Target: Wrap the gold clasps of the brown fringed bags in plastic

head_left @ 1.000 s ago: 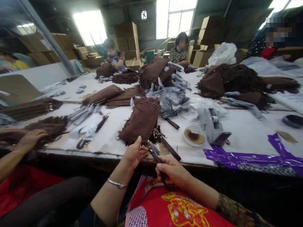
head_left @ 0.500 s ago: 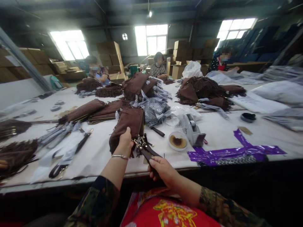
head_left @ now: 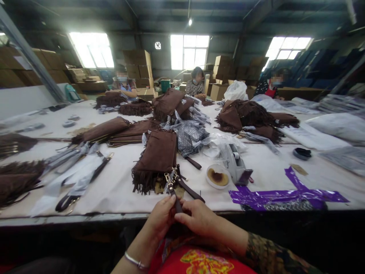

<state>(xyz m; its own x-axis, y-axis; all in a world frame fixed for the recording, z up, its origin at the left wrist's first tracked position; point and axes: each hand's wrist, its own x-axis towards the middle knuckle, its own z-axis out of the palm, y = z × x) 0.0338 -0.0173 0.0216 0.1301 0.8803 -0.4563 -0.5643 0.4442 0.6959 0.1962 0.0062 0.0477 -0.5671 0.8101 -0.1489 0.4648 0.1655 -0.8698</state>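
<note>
Both hands are closed on a dark brown strap (head_left: 178, 206) just past the table's front edge. My left hand (head_left: 162, 215) pinches it near its metal clasp, thumb on top. My right hand (head_left: 196, 217) grips the strap's near part, whose end is hidden among the fingers. Gold clasps (head_left: 170, 178) sit at the corner of a brown fringed bag (head_left: 158, 152) lying flat on the table. A second dark strap (head_left: 191, 190) lies to the right of the held one.
A dish with brown residue (head_left: 217, 176), a tape dispenser (head_left: 235, 161) and purple tape (head_left: 285, 195) are on the right. Piled fringed bags (head_left: 248, 114) and a plastic-wrapped bundle (head_left: 189, 137) lie beyond. Wrapped straps (head_left: 82, 179) are on the left. Several co-workers (head_left: 195, 85) sit across the table (head_left: 114, 201).
My left hand has left the bag and come down to the strap beside my right hand. The bag now lies flat, its fringe spread. The strap is drawn slightly nearer to me.
</note>
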